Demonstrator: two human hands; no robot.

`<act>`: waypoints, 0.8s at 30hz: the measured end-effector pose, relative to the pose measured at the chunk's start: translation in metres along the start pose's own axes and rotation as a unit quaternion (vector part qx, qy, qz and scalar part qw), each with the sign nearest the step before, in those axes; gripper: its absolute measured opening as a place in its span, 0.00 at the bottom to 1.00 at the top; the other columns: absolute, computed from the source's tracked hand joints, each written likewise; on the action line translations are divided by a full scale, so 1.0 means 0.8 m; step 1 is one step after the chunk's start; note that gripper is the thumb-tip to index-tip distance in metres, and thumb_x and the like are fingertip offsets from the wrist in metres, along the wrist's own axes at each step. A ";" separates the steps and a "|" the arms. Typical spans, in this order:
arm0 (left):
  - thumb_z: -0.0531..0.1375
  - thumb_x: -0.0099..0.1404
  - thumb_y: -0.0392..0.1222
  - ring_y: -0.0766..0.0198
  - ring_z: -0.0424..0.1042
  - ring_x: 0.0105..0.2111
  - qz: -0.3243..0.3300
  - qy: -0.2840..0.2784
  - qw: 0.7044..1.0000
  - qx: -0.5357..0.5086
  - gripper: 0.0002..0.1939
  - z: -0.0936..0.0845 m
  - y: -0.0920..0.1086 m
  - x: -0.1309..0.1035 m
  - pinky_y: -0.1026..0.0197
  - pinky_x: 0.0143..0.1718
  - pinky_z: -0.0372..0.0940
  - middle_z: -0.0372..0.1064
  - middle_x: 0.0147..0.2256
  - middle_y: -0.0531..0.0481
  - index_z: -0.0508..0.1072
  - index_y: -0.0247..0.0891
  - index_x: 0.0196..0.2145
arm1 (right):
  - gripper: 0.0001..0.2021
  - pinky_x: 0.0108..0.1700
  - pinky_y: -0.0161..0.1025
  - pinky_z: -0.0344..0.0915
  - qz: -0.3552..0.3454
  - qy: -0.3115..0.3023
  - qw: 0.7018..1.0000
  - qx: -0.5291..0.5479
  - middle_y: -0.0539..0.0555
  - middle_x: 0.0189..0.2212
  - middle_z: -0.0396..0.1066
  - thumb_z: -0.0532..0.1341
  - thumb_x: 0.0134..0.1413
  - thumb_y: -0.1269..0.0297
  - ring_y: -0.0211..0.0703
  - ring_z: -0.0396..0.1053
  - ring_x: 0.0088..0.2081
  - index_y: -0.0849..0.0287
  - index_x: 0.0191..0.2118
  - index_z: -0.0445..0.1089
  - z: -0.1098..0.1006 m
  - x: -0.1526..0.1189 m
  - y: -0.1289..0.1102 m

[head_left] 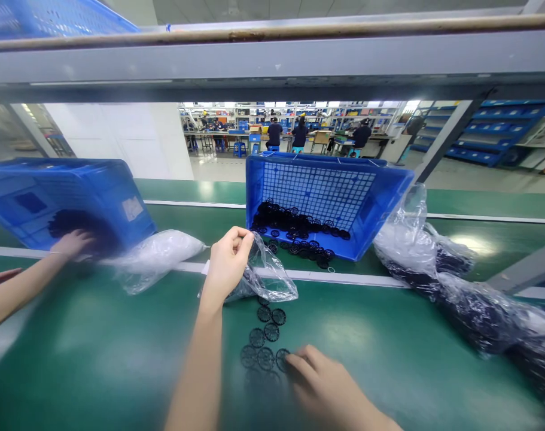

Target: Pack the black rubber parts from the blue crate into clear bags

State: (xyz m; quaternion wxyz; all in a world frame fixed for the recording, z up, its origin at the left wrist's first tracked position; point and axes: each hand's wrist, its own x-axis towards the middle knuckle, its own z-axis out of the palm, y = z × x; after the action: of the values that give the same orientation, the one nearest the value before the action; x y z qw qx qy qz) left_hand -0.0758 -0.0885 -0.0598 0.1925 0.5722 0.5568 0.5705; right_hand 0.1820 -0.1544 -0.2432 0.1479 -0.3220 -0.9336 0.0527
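Note:
My left hand (230,258) is closed, pinching the rim of a clear plastic bag (274,278) between thumb and fingers. Dark parts show dimly inside the bag, which lies on the green work surface. Below it, several small round black spoked wheels (271,331) lie flat in loose rows. At the right end of the nearest row, my right hand (319,377) has its fingertips on the edge of one black wheel (283,360). The thumb side of that hand is partly hidden and slightly blurred.
Ahead, a tilted blue crate (330,197) spills black wheels toward me. Filled plastic bags (474,311) line the right. At left, a co-worker's hand (72,244) reaches into another blue crate (133,179), near a white bag (164,251). A grey shelf beam (272,60) spans overhead.

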 end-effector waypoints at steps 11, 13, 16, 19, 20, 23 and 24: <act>0.55 0.68 0.50 0.68 0.50 0.20 0.005 0.002 1.000 -0.003 0.13 -0.001 -0.002 0.000 0.65 0.23 0.48 0.52 0.19 0.59 0.70 0.41 0.32 | 0.14 0.31 0.35 0.66 0.010 -0.005 0.999 0.051 0.53 0.39 0.65 0.56 0.54 0.71 0.41 0.68 0.34 0.54 0.47 0.63 0.014 -0.010 -0.016; 0.55 0.68 0.50 0.68 0.50 0.21 0.007 0.001 1.000 -0.002 0.12 -0.002 -0.002 -0.001 0.65 0.23 0.48 0.52 0.19 0.59 0.70 0.41 0.32 | 0.12 0.28 0.32 0.64 -0.028 -0.012 0.997 0.067 0.52 0.37 0.65 0.57 0.57 0.67 0.39 0.67 0.32 0.52 0.48 0.64 0.021 -0.022 -0.029; 0.55 0.68 0.50 0.68 0.50 0.21 0.008 0.003 1.000 -0.006 0.12 -0.002 -0.001 -0.001 0.65 0.23 0.49 0.52 0.19 0.59 0.70 0.41 0.32 | 0.08 0.24 0.31 0.61 -0.063 -0.015 0.996 0.063 0.51 0.33 0.66 0.57 0.60 0.64 0.39 0.66 0.29 0.50 0.45 0.67 0.034 -0.031 -0.043; 0.55 0.68 0.50 0.68 0.51 0.21 0.004 0.006 1.000 -0.010 0.12 -0.003 0.000 -0.002 0.65 0.23 0.49 0.52 0.19 0.59 0.70 0.41 0.32 | 0.07 0.24 0.31 0.63 -0.046 -0.007 0.998 0.043 0.51 0.32 0.66 0.56 0.61 0.64 0.40 0.66 0.29 0.51 0.44 0.68 0.041 -0.033 -0.048; 0.55 0.68 0.50 0.68 0.51 0.21 0.004 0.007 1.000 -0.012 0.12 -0.003 0.000 -0.002 0.65 0.23 0.49 0.52 0.19 0.59 0.70 0.41 0.32 | 0.07 0.24 0.31 0.63 -0.039 -0.006 0.998 0.039 0.51 0.32 0.66 0.56 0.61 0.64 0.40 0.67 0.29 0.51 0.44 0.67 0.041 -0.032 -0.050; 0.55 0.68 0.50 0.68 0.51 0.21 0.003 0.006 1.000 -0.013 0.12 -0.003 0.002 -0.002 0.65 0.23 0.49 0.53 0.19 0.59 0.70 0.41 0.32 | 0.08 0.23 0.31 0.64 -0.038 -0.004 0.999 0.034 0.52 0.33 0.67 0.56 0.61 0.61 0.40 0.68 0.29 0.51 0.46 0.67 0.043 -0.026 -0.064; 0.55 0.68 0.50 0.68 0.51 0.20 0.002 0.005 1.000 -0.013 0.12 -0.003 0.002 -0.002 0.65 0.24 0.49 0.53 0.19 0.59 0.70 0.41 0.32 | 0.09 0.24 0.31 0.64 -0.043 -0.002 0.999 0.033 0.52 0.33 0.67 0.57 0.61 0.59 0.41 0.68 0.29 0.51 0.47 0.67 0.046 -0.023 -0.071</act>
State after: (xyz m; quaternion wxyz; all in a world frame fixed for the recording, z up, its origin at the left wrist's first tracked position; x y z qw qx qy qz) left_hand -0.0767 -0.0917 -0.0584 0.1957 0.5679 0.5495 0.5808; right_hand 0.1510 -0.2105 -0.2713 0.1586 -0.2759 -0.9448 0.0776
